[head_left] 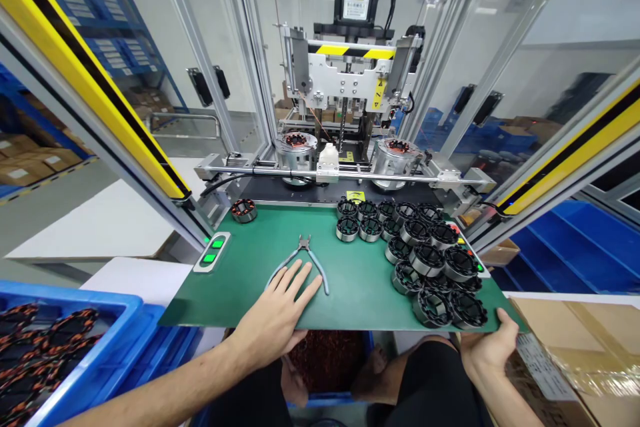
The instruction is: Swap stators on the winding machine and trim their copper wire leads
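Batch in part complete: unwound rings at right, copper-wound rings at left and on the machine.
From my remote station I record one black-and-silver ring with copper-coloured winding (244, 217) on the flat green work surface (280, 221); I judge it done. Two copper-wound rings (297, 139) sit on the machine's silver metal cylinders (296, 161), one on each; I cannot confirm their completeness. Outstanding, in my judgement: the unwound black-and-silver metal rings (427, 269), partly stacked. My left hand (274, 319) lies palm down, fingers spread over the slim blue-handled metal pliers (304, 245), not clenched on them. My right hand (487, 345) is at the surface's front right edge; its fingers are partly hidden, so I cannot tell whether they grip.
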Available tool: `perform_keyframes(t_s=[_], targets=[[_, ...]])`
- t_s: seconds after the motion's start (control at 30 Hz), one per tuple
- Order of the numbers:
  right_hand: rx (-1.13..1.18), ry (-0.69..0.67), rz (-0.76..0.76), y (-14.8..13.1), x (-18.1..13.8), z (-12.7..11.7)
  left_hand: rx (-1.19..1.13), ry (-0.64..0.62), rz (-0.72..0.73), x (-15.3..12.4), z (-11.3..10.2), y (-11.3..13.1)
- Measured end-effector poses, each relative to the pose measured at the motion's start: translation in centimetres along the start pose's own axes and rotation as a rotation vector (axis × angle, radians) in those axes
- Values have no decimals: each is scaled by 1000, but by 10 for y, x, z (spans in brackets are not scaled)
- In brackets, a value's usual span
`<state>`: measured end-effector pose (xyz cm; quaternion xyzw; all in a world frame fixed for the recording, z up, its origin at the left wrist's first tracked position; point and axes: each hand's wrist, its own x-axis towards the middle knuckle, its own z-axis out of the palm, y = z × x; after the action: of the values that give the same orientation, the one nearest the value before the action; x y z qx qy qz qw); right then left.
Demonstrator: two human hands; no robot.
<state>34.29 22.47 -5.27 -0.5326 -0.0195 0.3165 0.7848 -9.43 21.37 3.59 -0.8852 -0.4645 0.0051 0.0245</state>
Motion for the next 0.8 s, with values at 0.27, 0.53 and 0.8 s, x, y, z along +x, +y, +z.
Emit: perform_keyframes(t_s=[0.27,0.53,0.8], targets=[[-31,1,-5,-1,-3,1,-10,2,8,-1,2,-2],[-9,10,17,-3,-4,2,-6,-5,-5,0,-1,1],[-22,-8,9,0,1,-1,0,12,11,0,0,-1]])
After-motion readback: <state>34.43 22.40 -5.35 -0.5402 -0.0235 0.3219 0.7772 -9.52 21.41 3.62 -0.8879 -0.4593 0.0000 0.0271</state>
